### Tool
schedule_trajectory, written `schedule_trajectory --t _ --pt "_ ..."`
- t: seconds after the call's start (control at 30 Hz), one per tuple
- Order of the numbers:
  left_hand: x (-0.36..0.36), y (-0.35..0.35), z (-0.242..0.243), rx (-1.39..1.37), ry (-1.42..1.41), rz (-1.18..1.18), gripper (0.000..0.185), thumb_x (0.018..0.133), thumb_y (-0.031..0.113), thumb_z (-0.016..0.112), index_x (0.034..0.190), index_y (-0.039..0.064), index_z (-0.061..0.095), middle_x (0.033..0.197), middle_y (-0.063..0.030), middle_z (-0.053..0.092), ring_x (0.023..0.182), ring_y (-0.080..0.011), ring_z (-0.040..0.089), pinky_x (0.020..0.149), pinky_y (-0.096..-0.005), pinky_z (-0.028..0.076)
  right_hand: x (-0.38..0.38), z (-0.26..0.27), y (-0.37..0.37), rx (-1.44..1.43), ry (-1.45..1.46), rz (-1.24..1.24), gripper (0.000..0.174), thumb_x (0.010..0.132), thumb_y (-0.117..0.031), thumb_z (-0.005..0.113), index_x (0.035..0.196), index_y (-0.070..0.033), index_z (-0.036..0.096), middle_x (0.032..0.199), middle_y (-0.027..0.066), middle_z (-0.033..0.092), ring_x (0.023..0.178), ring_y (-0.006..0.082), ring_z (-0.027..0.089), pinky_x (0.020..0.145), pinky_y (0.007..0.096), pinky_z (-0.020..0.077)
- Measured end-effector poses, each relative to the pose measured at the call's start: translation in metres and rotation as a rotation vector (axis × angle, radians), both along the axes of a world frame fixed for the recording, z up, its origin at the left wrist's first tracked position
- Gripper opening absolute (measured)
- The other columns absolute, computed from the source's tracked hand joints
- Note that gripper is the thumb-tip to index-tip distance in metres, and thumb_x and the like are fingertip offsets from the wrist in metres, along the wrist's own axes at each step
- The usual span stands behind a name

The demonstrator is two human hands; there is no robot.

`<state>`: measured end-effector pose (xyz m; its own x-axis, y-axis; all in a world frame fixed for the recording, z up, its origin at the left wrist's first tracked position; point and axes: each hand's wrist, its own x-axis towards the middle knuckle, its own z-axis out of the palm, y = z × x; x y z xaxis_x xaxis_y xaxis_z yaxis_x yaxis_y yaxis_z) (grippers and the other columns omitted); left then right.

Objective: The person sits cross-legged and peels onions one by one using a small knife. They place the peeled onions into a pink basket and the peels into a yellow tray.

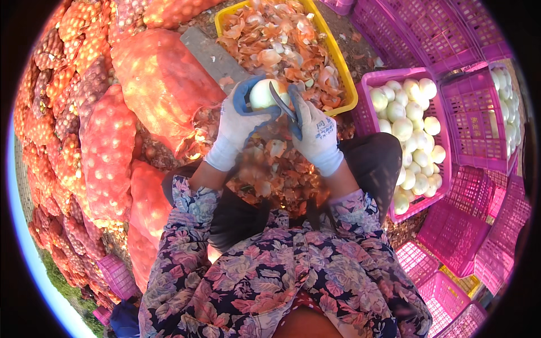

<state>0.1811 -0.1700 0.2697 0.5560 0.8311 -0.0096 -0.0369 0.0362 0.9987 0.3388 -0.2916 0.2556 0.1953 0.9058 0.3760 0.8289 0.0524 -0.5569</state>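
Observation:
My left hand (241, 120), in a white glove with a blue coated palm, holds a mostly white peeled onion (260, 95). A strip of orange skin shows on the onion's right side. My right hand (315, 129), gloved alike, grips a small curved knife (281, 100), its dark blade lying against the onion's right side. Both hands are over the near edge of a yellow plastic crate (347, 78) full of loose onion skins (270, 57). More skins (274, 169) lie below the hands, between the legs.
Red mesh sacks of onions (156, 80) are piled at the left. A grey board (211, 55) lies beside the yellow crate. At the right stands a pink plastic crate (446, 169) of peeled onions (401, 129); stacked pink crates (473, 118) surround it, one holding more white onions (507, 110).

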Motion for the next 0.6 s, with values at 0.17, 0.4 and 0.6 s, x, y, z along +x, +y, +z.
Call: schedule_trajectory --t 0.17,0.4,0.6 --pt "0.005 -0.008 0.005 0.038 0.090 0.003 0.069 0.070 0.003 0.087 0.132 -0.001 0.056 0.124 -0.0091 0.063 0.111 -0.0179 0.063 0.096 -0.0322 0.055 0.001 0.003 -0.003 -0.126 -0.067 -0.059 0.082 0.076 -0.009 0.069 0.151 -0.021 0.039 0.098 0.0120 0.060 0.080 0.0310 0.066 0.067 0.0430 0.0540" --pt "0.008 -0.004 -0.001 -0.098 -0.017 -0.039 0.074 0.067 0.002 0.088 0.133 0.000 0.055 0.132 -0.0107 0.059 0.116 -0.0194 0.061 0.097 -0.0322 0.053 0.001 0.007 -0.001 -0.149 0.370 -0.103 0.069 0.086 -0.007 0.059 0.150 -0.025 0.041 0.104 0.0164 0.063 0.083 0.0367 0.066 0.071 0.0456 0.0539" --pt "0.004 -0.006 0.009 0.012 -0.043 -0.096 0.079 0.065 0.003 0.088 0.136 0.001 0.053 0.137 -0.0120 0.056 0.125 -0.0221 0.055 0.106 -0.0384 0.048 0.016 -0.002 -0.001 -0.276 0.428 -0.195 0.063 0.089 -0.007 0.055 0.148 -0.023 0.044 0.098 0.0190 0.066 0.086 0.0378 0.066 0.074 0.0467 0.0535"
